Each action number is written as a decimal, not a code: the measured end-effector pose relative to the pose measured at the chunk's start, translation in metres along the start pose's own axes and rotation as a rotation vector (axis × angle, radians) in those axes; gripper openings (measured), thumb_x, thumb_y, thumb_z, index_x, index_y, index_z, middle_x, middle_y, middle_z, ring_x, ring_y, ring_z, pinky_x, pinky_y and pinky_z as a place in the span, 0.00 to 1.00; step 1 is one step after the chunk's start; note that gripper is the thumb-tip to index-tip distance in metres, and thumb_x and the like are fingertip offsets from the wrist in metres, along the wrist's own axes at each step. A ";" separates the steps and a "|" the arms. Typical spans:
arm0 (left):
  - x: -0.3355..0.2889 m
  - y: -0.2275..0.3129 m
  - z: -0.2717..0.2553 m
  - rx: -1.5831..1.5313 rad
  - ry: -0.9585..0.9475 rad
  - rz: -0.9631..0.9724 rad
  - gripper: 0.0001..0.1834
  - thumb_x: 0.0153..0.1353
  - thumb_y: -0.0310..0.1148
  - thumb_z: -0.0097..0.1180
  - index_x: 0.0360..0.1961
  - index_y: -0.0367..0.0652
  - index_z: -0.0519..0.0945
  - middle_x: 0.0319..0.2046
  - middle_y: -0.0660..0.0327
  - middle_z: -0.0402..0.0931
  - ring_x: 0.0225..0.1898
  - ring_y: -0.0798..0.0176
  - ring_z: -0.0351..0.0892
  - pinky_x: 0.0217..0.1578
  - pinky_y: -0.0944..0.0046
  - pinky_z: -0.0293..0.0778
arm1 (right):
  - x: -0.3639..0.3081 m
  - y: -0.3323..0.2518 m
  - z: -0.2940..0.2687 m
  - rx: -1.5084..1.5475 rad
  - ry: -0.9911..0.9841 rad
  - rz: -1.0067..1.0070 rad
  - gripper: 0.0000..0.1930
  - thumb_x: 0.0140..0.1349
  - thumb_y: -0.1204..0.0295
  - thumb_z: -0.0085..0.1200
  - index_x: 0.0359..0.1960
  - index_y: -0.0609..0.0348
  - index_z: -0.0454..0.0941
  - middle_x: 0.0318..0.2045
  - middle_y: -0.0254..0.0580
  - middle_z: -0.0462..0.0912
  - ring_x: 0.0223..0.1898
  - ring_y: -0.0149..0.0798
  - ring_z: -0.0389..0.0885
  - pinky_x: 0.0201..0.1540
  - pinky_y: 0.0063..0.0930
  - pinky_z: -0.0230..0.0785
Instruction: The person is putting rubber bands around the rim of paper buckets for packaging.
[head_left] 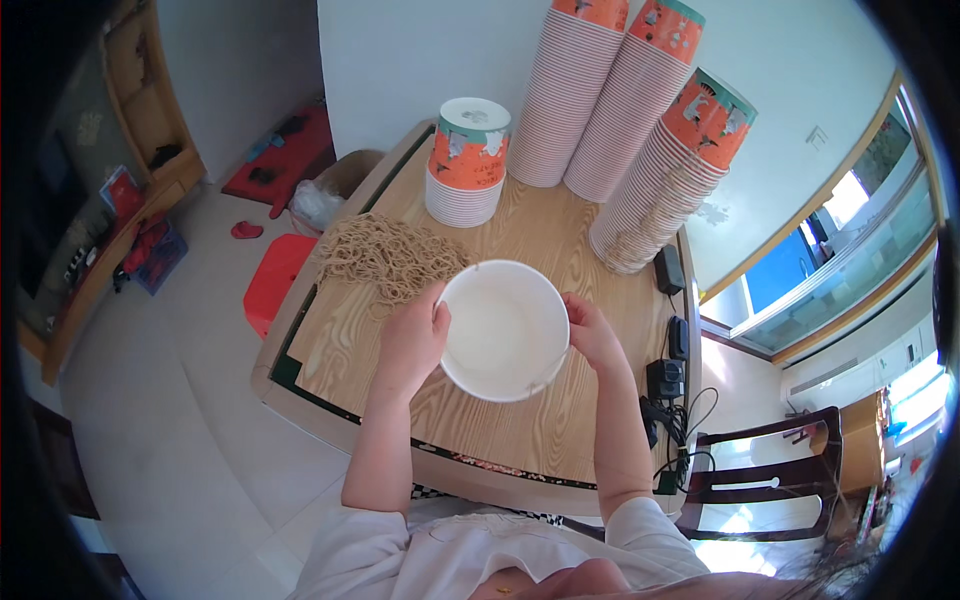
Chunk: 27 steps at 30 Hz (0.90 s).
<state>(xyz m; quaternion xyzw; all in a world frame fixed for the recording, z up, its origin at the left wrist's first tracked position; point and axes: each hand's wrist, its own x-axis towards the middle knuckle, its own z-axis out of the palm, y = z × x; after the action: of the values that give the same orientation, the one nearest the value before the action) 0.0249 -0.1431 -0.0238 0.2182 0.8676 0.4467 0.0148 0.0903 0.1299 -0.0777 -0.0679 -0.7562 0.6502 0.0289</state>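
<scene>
Between my two hands is a round paper bucket (505,330), its white inside facing up at me. My left hand (415,338) grips the left side of its rim, the thumb at the edge. On the opposite side, the fingers of my right hand (591,330) pinch the rim. A thin, light cord shows at the rim's lower right; where it runs beyond that I cannot make out. Just past my left hand lies a tangled heap of tan cord loops (395,255) on the wood-grain table (470,420).
A short bucket stack (466,165) stands behind the cords. Tall stacks (570,100) rise at the back, and another (655,185) with tan cords down its side leans at right. Black power adapters (665,378) and cables lie along the right edge. A red stool (275,283) stands left, a dark chair (765,475) right.
</scene>
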 end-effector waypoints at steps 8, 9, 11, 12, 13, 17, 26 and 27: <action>0.004 0.008 -0.003 -0.047 0.257 -0.024 0.16 0.63 0.29 0.45 0.53 0.44 0.72 0.35 0.47 0.79 0.36 0.43 0.80 0.36 0.47 0.73 | -0.017 -0.035 0.018 -0.049 -0.047 0.085 0.14 0.60 0.75 0.54 0.47 0.60 0.72 0.27 0.32 0.78 0.25 0.24 0.74 0.26 0.19 0.67; 0.005 0.008 -0.003 -0.046 0.262 -0.023 0.16 0.63 0.29 0.45 0.53 0.44 0.72 0.35 0.47 0.79 0.36 0.43 0.80 0.36 0.47 0.73 | -0.018 -0.037 0.020 -0.050 -0.049 0.081 0.14 0.60 0.75 0.54 0.47 0.60 0.72 0.27 0.32 0.78 0.25 0.24 0.74 0.26 0.19 0.67; 0.007 0.004 -0.001 0.013 0.299 -0.038 0.16 0.63 0.30 0.46 0.53 0.43 0.72 0.36 0.47 0.79 0.36 0.44 0.80 0.37 0.47 0.74 | -0.019 -0.044 0.023 -0.038 -0.063 0.109 0.15 0.61 0.76 0.53 0.50 0.59 0.72 0.28 0.30 0.77 0.26 0.24 0.74 0.27 0.19 0.69; 0.008 0.003 0.000 0.012 0.301 -0.037 0.16 0.63 0.30 0.46 0.53 0.43 0.72 0.36 0.47 0.79 0.36 0.44 0.80 0.37 0.47 0.74 | -0.020 -0.045 0.023 -0.040 -0.063 0.107 0.15 0.61 0.76 0.53 0.50 0.59 0.72 0.28 0.30 0.77 0.26 0.24 0.74 0.27 0.19 0.69; 0.009 0.002 0.000 0.047 0.330 -0.020 0.16 0.63 0.30 0.46 0.53 0.43 0.73 0.36 0.48 0.79 0.36 0.44 0.80 0.37 0.48 0.74 | -0.021 -0.047 0.023 -0.037 -0.064 0.097 0.14 0.61 0.76 0.53 0.49 0.59 0.72 0.29 0.30 0.77 0.26 0.24 0.75 0.28 0.19 0.69; 0.016 0.000 0.004 0.124 0.389 -0.010 0.16 0.63 0.30 0.46 0.52 0.44 0.73 0.37 0.49 0.80 0.36 0.46 0.81 0.36 0.48 0.75 | -0.022 -0.046 0.021 0.021 -0.094 0.068 0.09 0.61 0.77 0.53 0.43 0.59 0.73 0.28 0.31 0.77 0.26 0.23 0.75 0.29 0.18 0.69; 0.026 -0.004 0.011 0.153 0.460 0.022 0.14 0.61 0.29 0.48 0.49 0.45 0.73 0.32 0.51 0.80 0.32 0.47 0.81 0.30 0.46 0.74 | -0.026 -0.051 0.025 -0.089 -0.148 0.106 0.04 0.63 0.74 0.54 0.33 0.61 0.74 0.24 0.31 0.77 0.24 0.23 0.74 0.27 0.18 0.67; 0.027 -0.003 0.011 0.154 0.460 0.022 0.14 0.61 0.29 0.48 0.49 0.45 0.73 0.32 0.51 0.80 0.32 0.47 0.81 0.30 0.46 0.74 | -0.025 -0.050 0.024 -0.088 -0.148 0.106 0.04 0.63 0.74 0.54 0.33 0.61 0.74 0.24 0.31 0.77 0.24 0.23 0.74 0.27 0.18 0.67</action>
<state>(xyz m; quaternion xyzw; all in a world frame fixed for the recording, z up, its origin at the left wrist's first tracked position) 0.0019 -0.1263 -0.0284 0.1207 0.8772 0.4171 -0.2047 0.1087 0.0958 -0.0309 -0.0607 -0.7795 0.6201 -0.0642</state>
